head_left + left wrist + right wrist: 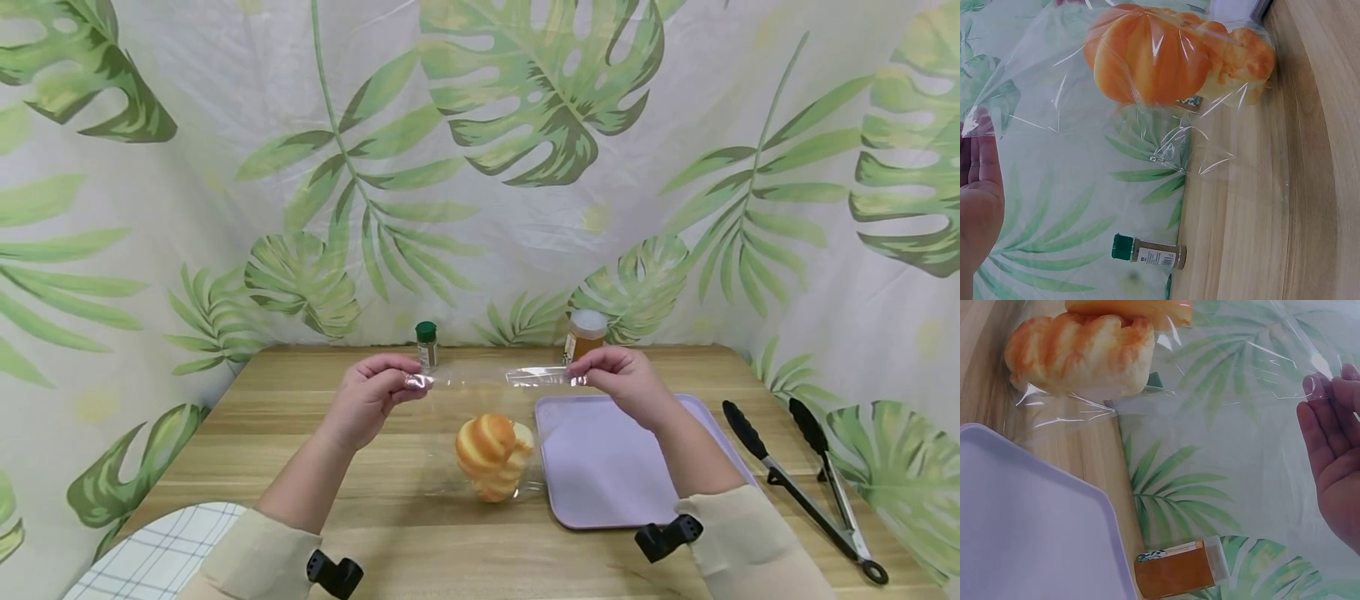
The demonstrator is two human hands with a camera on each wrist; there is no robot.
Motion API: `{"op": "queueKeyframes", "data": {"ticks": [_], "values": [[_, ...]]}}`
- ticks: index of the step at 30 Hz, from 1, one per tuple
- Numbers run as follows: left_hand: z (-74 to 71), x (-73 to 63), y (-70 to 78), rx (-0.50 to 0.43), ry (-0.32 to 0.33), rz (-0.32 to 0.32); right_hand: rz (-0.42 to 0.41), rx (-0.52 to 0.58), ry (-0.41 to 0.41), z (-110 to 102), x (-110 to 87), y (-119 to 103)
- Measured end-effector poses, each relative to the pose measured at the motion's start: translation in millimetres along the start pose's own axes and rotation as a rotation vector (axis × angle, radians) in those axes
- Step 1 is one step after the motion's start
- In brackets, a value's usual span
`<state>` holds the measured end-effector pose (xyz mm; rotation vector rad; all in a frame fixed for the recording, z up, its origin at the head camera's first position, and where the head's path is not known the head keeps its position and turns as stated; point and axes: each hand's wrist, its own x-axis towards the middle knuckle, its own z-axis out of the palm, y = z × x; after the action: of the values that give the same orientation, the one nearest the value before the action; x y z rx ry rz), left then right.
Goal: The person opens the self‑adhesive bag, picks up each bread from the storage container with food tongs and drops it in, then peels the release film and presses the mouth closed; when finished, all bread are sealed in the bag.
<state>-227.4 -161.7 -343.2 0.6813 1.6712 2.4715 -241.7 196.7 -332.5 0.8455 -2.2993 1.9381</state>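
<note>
A clear plastic bag (442,417) hangs between my two hands, with several golden-brown bread pieces (491,450) inside it. My left hand (372,392) pinches the bag's top left corner between thumb and fingers. At the top right corner, my right hand (626,383) pinches the film the same way. In the left wrist view a round, ridged bun (1150,56) sits beside a smaller piece of bread within the film. The right wrist view shows a paler, striped bread roll (1082,353) near the bag's bottom. The bag appears raised above the wooden table.
A lilac tray (607,467) lies on the table at right, partly behind my right forearm. Black-tipped tongs (806,492) lie farther right. At the back stand a green-capped spice jar (426,343) and an amber jar with a white lid (587,333). A checked cloth (161,554) lies front left.
</note>
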Motion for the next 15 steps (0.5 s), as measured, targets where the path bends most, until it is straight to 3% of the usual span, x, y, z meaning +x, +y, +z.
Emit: {"op": "queueKeyframes", "data": {"ticks": [5,11,15], "values": [[2.7,-1.0,1.7,0.041,0.003,0.040,-0.007,-0.025,-0.010,-1.6,-1.4,-2.0],[7.8,-0.6,1.6,0.202,0.115,0.012,-0.027,-0.015,-0.034,-3.4,-2.6,-3.1],[8.2,-1.0,1.8,0.248,0.142,0.000,-0.008,-0.037,-0.035,-3.5,-2.4,-4.6]]}}
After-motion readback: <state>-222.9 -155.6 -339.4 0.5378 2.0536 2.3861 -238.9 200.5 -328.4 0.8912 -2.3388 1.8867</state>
